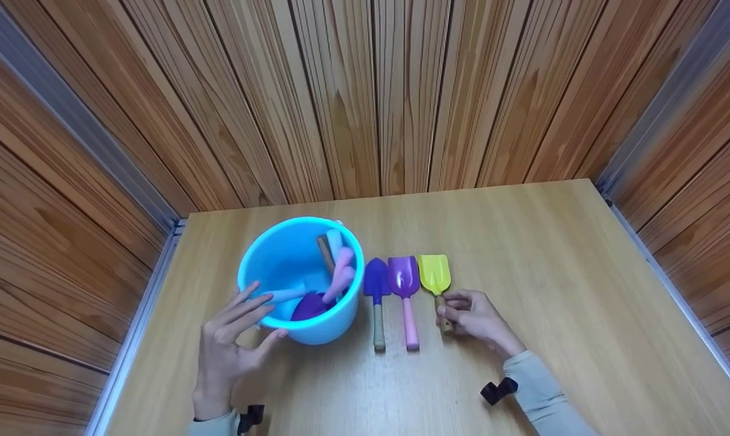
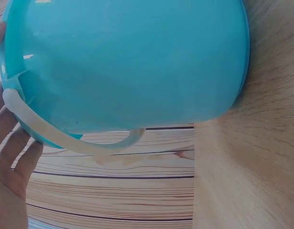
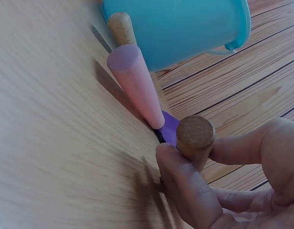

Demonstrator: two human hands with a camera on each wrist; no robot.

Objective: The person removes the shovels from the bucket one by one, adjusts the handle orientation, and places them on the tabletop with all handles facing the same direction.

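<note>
My right hand [image 1: 474,318] pinches the wooden handle [image 3: 196,133] of a yellow toy shovel [image 1: 434,272] between thumb and fingers. Left of it lie a purple shovel [image 1: 404,278] with a pink handle [image 3: 137,86] and a dark blue pointed trowel [image 1: 376,278] with a wooden handle. A light blue bucket [image 1: 322,330] stands upright beside them. At the bucket's left and front rim is my left hand [image 1: 232,336], its fingers spread and fairly straight. Inside the bucket several toy tools show pink [image 1: 339,283], light blue [image 1: 285,295] and brown handles, plus a purple blade [image 1: 309,307].
The light wooden table [image 1: 522,242] meets a wood-plank wall [image 1: 353,103] at the back. Plank panels with grey metal edging rise on both sides. A pale curved bucket handle [image 2: 65,138] hangs along the bucket's side.
</note>
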